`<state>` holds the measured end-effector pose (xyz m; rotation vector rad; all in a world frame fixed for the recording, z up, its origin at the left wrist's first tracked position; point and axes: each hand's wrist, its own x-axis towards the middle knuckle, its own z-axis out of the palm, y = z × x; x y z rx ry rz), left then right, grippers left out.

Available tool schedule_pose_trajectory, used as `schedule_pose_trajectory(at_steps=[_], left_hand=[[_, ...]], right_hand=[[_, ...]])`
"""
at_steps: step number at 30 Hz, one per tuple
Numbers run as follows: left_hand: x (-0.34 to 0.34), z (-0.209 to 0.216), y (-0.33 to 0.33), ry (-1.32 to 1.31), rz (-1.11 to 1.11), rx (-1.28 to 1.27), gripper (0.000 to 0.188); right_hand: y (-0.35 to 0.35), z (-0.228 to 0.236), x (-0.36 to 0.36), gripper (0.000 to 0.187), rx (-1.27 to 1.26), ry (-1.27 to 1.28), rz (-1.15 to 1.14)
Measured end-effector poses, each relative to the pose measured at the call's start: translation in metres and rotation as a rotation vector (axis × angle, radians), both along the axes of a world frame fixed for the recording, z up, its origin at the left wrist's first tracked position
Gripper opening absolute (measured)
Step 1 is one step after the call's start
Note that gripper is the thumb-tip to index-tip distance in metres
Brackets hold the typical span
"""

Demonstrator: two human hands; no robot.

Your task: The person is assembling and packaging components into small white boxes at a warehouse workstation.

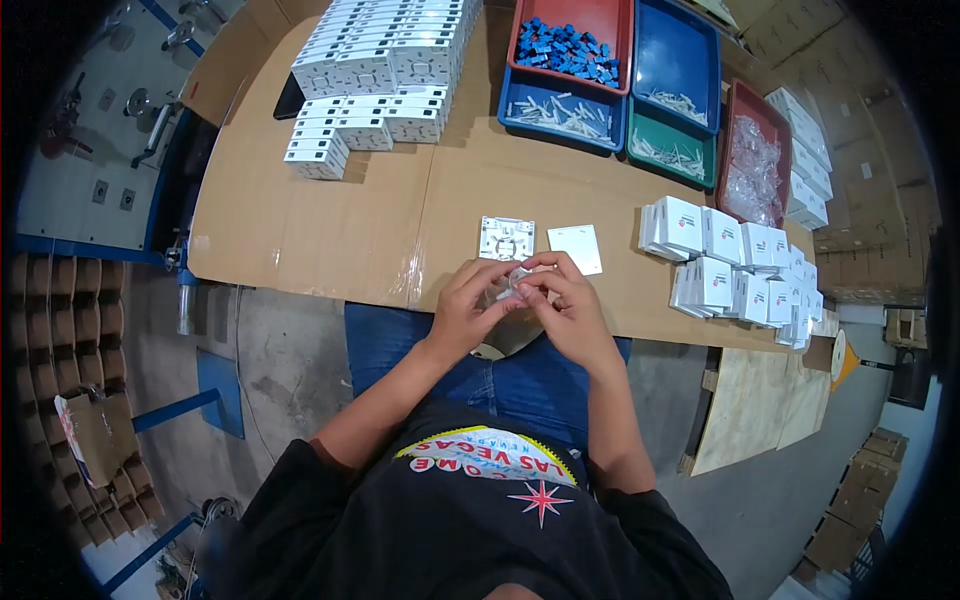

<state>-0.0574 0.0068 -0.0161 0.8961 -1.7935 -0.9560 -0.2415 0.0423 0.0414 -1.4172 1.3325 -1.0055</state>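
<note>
My left hand [466, 308] and my right hand [568, 306] meet at the table's near edge. Between their closed fingertips is a small clear plastic bag [503, 290]; a whitish bit shows in it, too small to name. Just beyond the fingers lies a white square mounting frame [507, 236] with a cut-out pattern, its near edge partly hidden by my hands. Beside it, to the right, a flat white square plate [576, 250] rests on the cardboard tabletop [330, 235].
Tall stacks of white boxy units [370, 70] stand far left. At the back are a red tray [522, 50] of blue parts, a blue tray [510, 115] and a green tray [640, 150] of white pieces, and a red tray [735, 105] of clear bags. White packets [715, 285] sit right.
</note>
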Motion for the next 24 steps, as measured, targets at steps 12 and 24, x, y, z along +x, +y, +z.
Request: schedule_pose_trajectory(at_steps=[12,24], left_hand=[[0.002,-0.001,0.003,0.017,-0.038,0.043,0.046],[0.01,-0.021,-0.012,0.018,0.062,0.095,0.041]], right_hand=[[0.004,-0.005,0.002,0.029,0.087,-0.137,0.052],[-0.038,0.004,-0.039,0.02,0.036,0.126,-0.119]])
